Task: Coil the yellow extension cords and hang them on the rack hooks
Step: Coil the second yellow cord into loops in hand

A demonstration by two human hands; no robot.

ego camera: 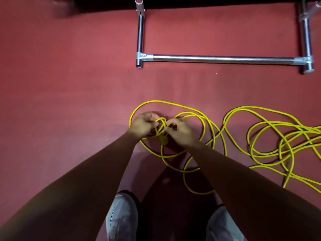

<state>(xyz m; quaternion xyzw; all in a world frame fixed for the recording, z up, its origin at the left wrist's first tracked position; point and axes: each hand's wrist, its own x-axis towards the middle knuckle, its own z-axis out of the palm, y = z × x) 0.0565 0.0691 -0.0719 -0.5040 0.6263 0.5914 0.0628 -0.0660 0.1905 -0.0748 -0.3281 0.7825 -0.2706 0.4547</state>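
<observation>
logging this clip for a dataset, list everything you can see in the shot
extension cord: one loose tangle, yellow, floor at centre, part lifted in the hands
second cord heap: one, yellow, floor at right; cannot tell whether it joins the first
plug: one, yellow, hanging just below the hands
rack frame: one, silver metal tubes, floor at top right
floor: one, red, throughout
shoes: two, grey, bottom edge
left hand: one, fingers curled round a small cord loop
right hand: one, fingers pinching the same loop
</observation>
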